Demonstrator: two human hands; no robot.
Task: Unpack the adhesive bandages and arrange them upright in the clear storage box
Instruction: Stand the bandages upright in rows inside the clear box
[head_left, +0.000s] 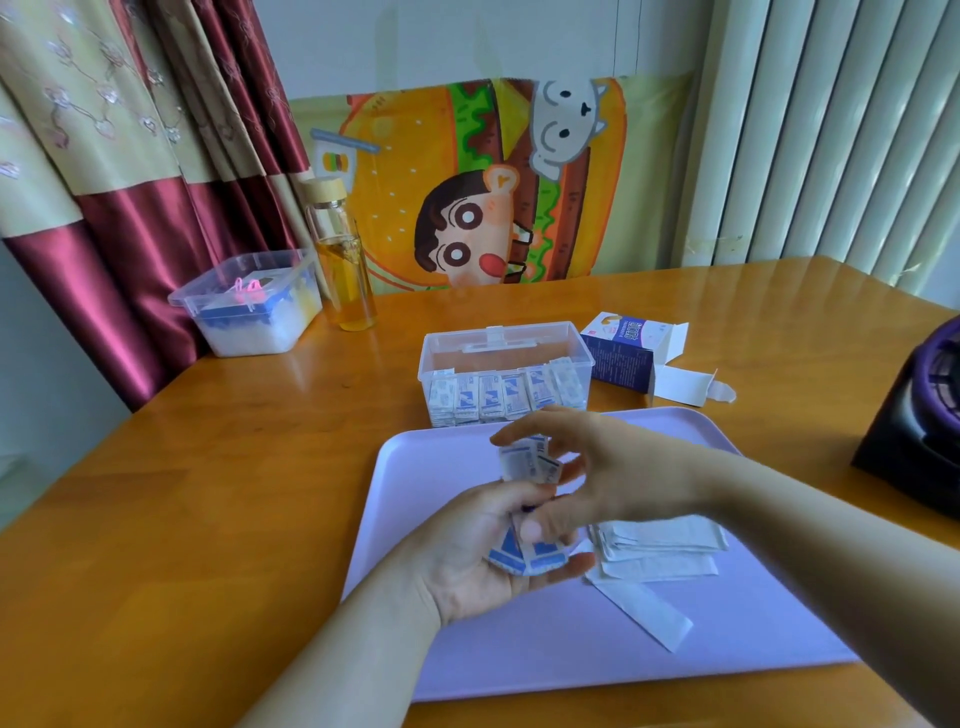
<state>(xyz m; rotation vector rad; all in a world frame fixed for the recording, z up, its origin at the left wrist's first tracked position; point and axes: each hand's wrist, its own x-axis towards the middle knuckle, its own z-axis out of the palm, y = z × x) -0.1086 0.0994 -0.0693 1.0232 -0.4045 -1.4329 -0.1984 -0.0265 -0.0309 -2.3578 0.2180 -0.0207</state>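
So, left hand (483, 551) cupping a bundle of bandages (524, 556) over the lilac tray (727, 623), right hand (597, 467) pinching a few wrapped ones (530, 462), clear storage box (506, 379) sitting half-filled on the bench (208, 519)

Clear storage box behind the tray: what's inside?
The clear storage box holds wrapped bandages standing upright in a row along its front wall. The hands cover its lower front edge; the back looks empty.

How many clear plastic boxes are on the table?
2. One box stands beyond the tray, holding upright bandages. The other box sits far left, beside the bottle.
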